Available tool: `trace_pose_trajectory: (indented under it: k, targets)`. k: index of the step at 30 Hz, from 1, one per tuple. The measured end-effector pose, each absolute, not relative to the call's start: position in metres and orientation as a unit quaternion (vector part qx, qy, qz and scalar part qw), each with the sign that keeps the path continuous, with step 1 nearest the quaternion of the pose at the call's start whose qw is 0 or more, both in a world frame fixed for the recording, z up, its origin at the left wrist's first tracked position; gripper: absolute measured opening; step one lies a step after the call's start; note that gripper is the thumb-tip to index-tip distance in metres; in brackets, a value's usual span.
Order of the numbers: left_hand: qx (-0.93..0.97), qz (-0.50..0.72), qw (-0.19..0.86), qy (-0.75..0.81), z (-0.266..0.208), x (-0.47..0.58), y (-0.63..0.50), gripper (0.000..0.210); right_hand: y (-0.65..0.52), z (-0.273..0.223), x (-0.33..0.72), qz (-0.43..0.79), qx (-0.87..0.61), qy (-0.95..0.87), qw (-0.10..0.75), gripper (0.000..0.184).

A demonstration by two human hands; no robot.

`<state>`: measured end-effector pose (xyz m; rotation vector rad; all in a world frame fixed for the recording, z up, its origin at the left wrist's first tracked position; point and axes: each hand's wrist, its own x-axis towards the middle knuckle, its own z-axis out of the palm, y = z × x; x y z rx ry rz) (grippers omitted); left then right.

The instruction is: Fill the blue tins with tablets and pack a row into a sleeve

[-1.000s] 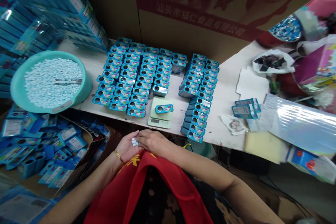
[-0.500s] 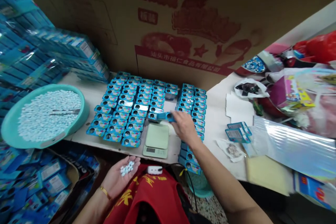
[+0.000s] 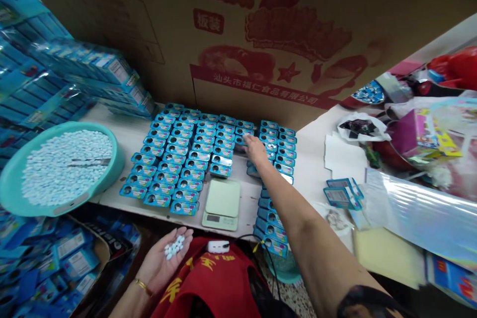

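Note:
My left hand is palm up and cupped, holding a small heap of pale blue and white candy tablets. My right hand reaches to the far part of the table, its fingers closed at the edge of a small blue candy box that stands behind two others in a column. The fingertips are partly hidden. Several rows of blue boxes with round holes in their tops stand to the left, and more stand to the right. A pale green kitchen scale with nothing on its plate sits between them.
A turquoise basin of tablets, with tongs in it, stands at left. Wrapped box stacks rise behind it. A large carton walls off the back. Flat blue cartons and bags lie at right.
My right hand has carried a blue box from above the scale away from me to the column at the back. My left hand still holds the tablets, slightly lower and further left.

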<state>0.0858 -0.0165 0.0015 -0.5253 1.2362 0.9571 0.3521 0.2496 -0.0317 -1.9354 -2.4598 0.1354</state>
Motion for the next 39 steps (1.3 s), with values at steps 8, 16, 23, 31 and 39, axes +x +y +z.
trace_pose_trajectory:
  k: [8,16,23,31,39]
  targets:
    - [-0.185,0.4,0.72,0.536,0.0,0.092,-0.008,0.015,0.159,-0.028,0.397,0.001,-0.617,-0.786,-0.037,0.021]
    - [-0.175,0.4,0.769,0.467,0.004,0.105,-0.002,0.02,0.105,0.002,0.376,-0.011,-0.543,-0.84,0.004,0.019]
    - [-0.157,0.412,0.796,0.415,0.007,0.109,-0.004,0.028,0.064,0.004,0.309,0.052,-0.397,-0.915,-0.038,0.018]
    - [-0.162,0.425,0.801,0.389,0.002,0.101,-0.022,0.018,0.014,0.012,0.255,0.164,-0.311,-0.934,0.06,0.025]
    - [-0.221,0.384,0.774,0.452,0.004,0.092,-0.048,0.018,-0.008,0.004,0.233,0.242,-0.212,-0.947,0.017,0.01]
